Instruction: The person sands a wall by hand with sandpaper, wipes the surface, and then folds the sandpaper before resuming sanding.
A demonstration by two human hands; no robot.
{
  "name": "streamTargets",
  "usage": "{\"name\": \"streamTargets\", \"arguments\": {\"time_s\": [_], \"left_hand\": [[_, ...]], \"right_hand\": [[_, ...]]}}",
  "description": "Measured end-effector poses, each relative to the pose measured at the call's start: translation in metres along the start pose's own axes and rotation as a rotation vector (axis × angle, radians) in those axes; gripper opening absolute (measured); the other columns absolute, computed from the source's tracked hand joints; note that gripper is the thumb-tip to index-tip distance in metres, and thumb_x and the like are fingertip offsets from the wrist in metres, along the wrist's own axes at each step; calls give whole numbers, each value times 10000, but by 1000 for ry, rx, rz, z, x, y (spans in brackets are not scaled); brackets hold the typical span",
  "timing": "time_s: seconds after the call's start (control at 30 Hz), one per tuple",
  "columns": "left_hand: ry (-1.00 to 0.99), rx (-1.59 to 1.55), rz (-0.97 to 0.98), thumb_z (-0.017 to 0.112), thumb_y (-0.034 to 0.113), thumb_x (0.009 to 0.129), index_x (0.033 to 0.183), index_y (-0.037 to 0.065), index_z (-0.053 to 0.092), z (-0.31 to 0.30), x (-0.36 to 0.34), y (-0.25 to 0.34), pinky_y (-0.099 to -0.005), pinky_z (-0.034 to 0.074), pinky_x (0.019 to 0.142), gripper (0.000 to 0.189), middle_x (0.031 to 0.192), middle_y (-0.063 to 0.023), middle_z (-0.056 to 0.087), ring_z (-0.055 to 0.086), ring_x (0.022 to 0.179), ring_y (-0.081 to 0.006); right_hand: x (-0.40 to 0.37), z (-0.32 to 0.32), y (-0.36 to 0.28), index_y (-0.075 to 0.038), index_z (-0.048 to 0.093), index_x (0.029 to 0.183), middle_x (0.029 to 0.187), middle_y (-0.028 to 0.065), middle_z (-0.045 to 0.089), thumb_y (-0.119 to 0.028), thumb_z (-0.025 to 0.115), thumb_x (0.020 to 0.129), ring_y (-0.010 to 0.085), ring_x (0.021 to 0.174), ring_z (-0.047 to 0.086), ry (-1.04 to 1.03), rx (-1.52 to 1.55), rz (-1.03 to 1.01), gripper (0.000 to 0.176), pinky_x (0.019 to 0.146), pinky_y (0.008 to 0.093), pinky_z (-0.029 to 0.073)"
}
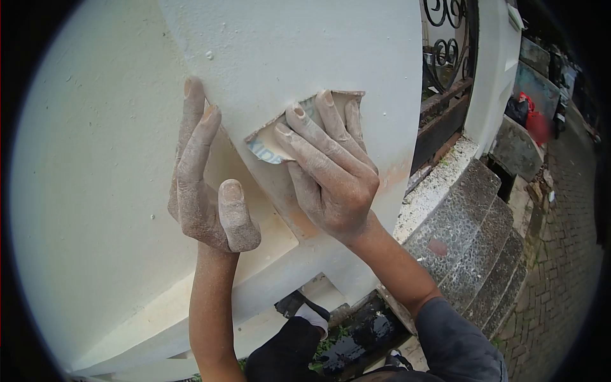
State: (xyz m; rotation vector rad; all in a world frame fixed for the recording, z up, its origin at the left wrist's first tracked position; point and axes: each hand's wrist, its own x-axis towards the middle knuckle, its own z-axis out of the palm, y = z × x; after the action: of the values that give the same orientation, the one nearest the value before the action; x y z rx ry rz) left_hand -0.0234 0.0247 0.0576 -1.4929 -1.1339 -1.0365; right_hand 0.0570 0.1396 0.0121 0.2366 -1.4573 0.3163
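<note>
- Two dust-coated hands are at work on a white painted pillar (286,44), seen over a dark sleeve (455,337). Dust this fine could, I judge, drift back toward the person's face at such close range.
- Left hand (207,191): open, palm and fingers flat against the pillar's left face, holding nothing. Powder on the skin and the paint could let this bracing hand slide if weight leans on it.
- Right hand (334,175): fingers spread and pressed over a sheet of sandpaper (267,145), pinning it to the pillar's corner. The thumb is hidden, so I cannot tell whether it hooks the sheet's edge.
- The sandpaper lies on the pillar just right of the left hand, with its lower left corner curling free. That loose corner could fold or tear, and the sheet could slip from under the fingers, leaving the knuckles to scrape bare paint.
- Pressing hard on the corner edge could cut through the coat unevenly. A rusty tint already shows low on the right face.
- Farther off, granite steps (471,223) drop beside an iron gate (445,95) to brick paving (560,274). A backward step could miss their edge.
</note>
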Motion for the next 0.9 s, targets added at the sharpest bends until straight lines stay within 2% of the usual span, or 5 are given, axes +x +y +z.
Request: {"name": "streamTargets", "arguments": {"time_s": [0.2,0.43,0.6,0.83,0.9], "left_hand": [[-77,50,-4,328,197,784,1183,-45,424,-4,-1,2,-523,286,991,477,1302,-304,321,302,1238,-393],[-60,44,-31,325,213,808,1178,-48,435,1,0,5,-526,271,994,466,1306,-299,320,295,1239,-399],[-102,100,24,321,221,810,1178,-45,435,-5,0,2,-523,283,989,468,1309,-297,316,298,1237,-399],[-73,75,-8,325,228,811,1179,-40,437,-1,0,1,-528,271,994,468,1292,-296,343,302,1238,-390],[-74,81,-1,326,234,815,1179,-33,440,-2,-1,2,-532,268,994,466,1288,-295,349,305,1237,-390]], "right_hand": [[-115,-18,-16,-108,656,906,1061,69,614,-161,617,751,301,1118,493,-205,-10,149,168,998,501,268],[6,-1,2,-74,641,957,1084,81,603,-101,623,723,316,1143,469,-2,15,1,236,999,471,261],[-118,-18,-23,-67,656,861,1010,105,626,-33,609,710,334,1145,461,-215,17,158,162,981,568,247],[24,4,6,-86,647,965,1097,83,596,-97,616,736,325,1158,449,72,43,-3,231,1022,493,212],[-5,-2,-4,-85,647,965,1098,83,595,-101,619,735,324,1159,449,-15,29,83,232,1016,494,225]]}}
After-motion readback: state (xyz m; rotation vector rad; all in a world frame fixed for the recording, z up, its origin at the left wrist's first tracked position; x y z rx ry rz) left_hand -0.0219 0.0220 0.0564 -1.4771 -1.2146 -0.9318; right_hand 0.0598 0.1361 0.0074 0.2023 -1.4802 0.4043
